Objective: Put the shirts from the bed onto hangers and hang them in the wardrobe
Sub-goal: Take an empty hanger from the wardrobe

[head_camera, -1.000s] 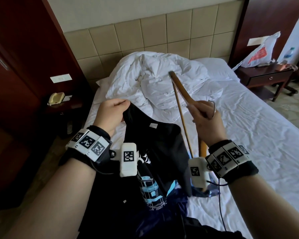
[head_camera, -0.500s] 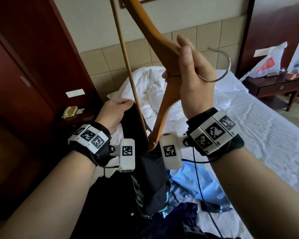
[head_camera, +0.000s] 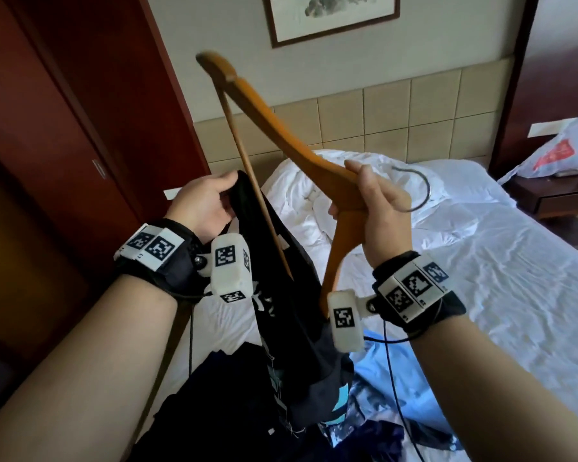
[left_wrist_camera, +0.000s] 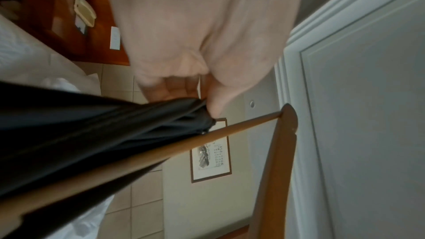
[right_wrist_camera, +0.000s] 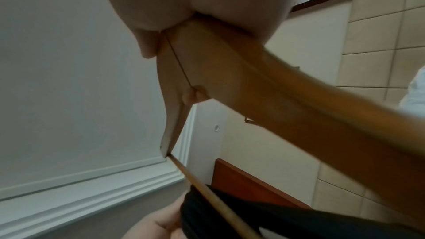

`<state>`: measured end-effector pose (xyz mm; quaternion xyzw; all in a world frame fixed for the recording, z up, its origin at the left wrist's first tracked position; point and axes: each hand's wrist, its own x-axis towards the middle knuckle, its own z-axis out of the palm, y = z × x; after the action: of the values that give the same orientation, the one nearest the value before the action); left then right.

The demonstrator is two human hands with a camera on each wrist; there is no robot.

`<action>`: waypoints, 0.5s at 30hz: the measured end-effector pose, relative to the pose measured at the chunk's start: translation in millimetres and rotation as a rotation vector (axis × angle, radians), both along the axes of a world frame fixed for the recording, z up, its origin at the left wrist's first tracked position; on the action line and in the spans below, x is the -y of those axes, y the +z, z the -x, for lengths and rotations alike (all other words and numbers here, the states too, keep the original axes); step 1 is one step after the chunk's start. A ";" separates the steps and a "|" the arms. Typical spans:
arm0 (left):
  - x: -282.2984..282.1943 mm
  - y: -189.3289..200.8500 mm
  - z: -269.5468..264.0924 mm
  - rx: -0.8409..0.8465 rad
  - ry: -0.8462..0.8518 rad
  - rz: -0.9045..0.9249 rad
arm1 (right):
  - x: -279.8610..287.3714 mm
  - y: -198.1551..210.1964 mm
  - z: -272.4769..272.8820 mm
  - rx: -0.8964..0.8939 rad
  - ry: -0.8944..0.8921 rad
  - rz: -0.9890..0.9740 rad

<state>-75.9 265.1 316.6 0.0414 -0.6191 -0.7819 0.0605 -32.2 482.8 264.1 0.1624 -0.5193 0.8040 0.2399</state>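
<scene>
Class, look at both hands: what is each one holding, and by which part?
The left hand grips the black shirt by a bunched top edge. The right hand grips the wooden hanger at its centre, just below the metal hook.

The left hand (head_camera: pixel 205 205) and the right hand (head_camera: pixel 377 208) are raised side by side above the near end of the white-sheeted bed (head_camera: pixel 501 278), the left one gripping the bunched top edge of the black printed T-shirt (head_camera: pixel 282 315), the right one wrapped around the neck of the curved wooden hanger (head_camera: pixel 291 141). The hanger is tilted between the hands, one shoulder end high up, the other end down inside the shirt, its crossbar running just beside the left hand. More crumpled shirts (head_camera: pixel 391 388) lie on the bed below the hands, the rumpled white duvet (head_camera: pixel 309 195) lies behind them at the headboard, the dark wooden wardrobe (head_camera: pixel 57 138) stands left of the bed and the dark wooden nightstand (head_camera: pixel 561 198) right of it.
</scene>
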 end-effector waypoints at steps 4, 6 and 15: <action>2.7 -13.3 1.9 0.045 0.043 0.055 | -5.5 -12.6 0.7 0.073 0.066 -0.029; -0.3 -21.2 4.3 0.082 0.048 0.041 | -5.3 -14.1 -0.3 0.077 0.059 -0.021; -23.8 -3.5 6.0 0.089 -0.015 -0.227 | 6.4 3.6 10.7 0.048 -0.040 0.148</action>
<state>-81.9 289.0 313.2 0.0779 -0.5292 -0.8446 0.0220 -42.9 476.5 267.8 0.1143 -0.4672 0.8389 0.2546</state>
